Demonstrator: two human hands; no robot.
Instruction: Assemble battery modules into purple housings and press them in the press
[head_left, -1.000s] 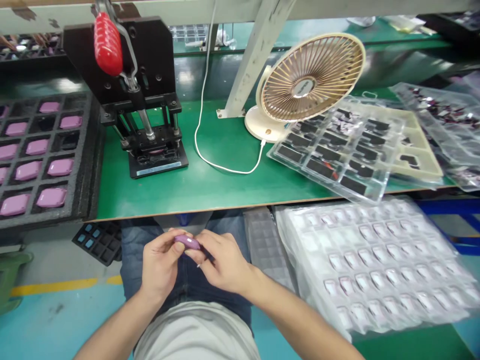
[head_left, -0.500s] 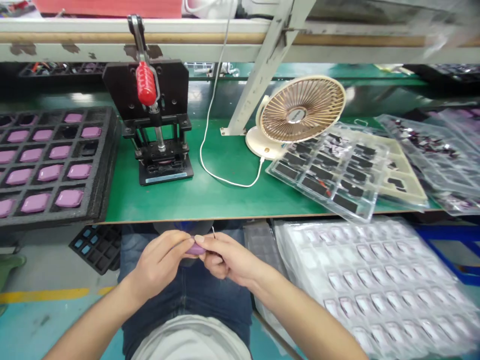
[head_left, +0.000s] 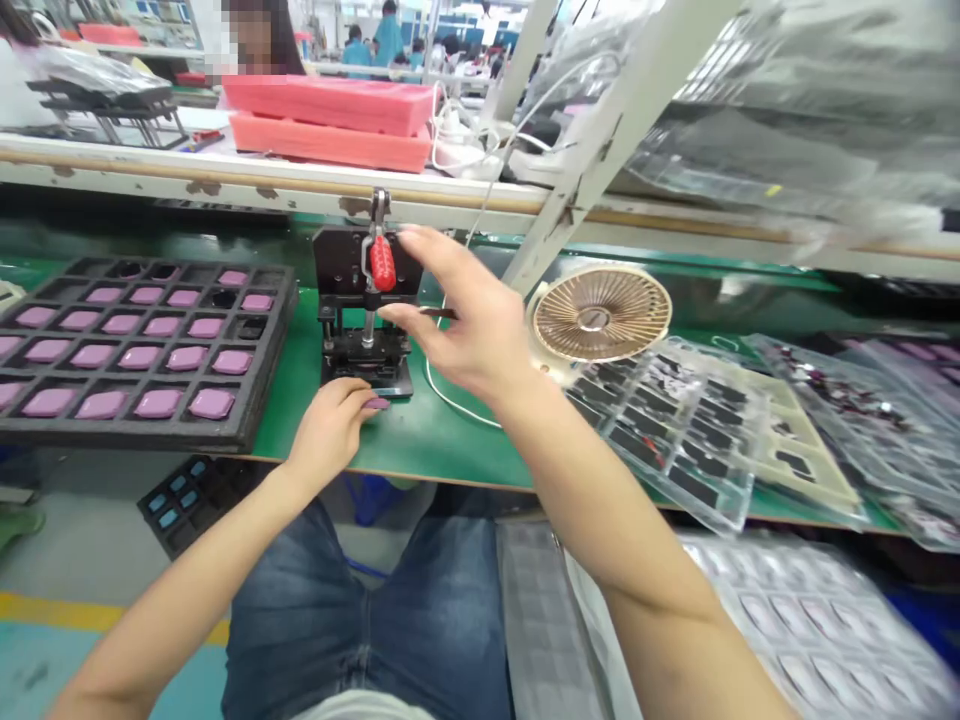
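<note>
A green workbench (head_left: 442, 445) runs across the middle of the frame under a chipped white shelf rail. At the left sits a black foam tray (head_left: 150, 436), most of its pockets filled with purple pieces. At the right, clear plastic trays (head_left: 679, 425) of small black parts lie overlapping. A blurred blister sheet (head_left: 795, 620) fills the lower right corner. Right of centre a cream desk fan (head_left: 600, 315) stands tilted back, with a white cable (head_left: 450, 400) looping over the bench in front of it. Pink foam slabs (head_left: 330, 120) are stacked on the shelf at upper centre.

At centre stands a small black hand press (head_left: 365, 340) with a red lever handle (head_left: 382, 263). The person's right hand (head_left: 469, 325) hangs just right of that handle, index finger and thumb spread wide and not touching it. A thin dark sliver (head_left: 439, 313) shows beside the thumb; how it is held cannot be told.

Below, the left hand (head_left: 330, 425) rests at the bench's near edge, fingers curled. Its fingertips pinch a purple piece (head_left: 377, 404) just in front of the press base.
</note>
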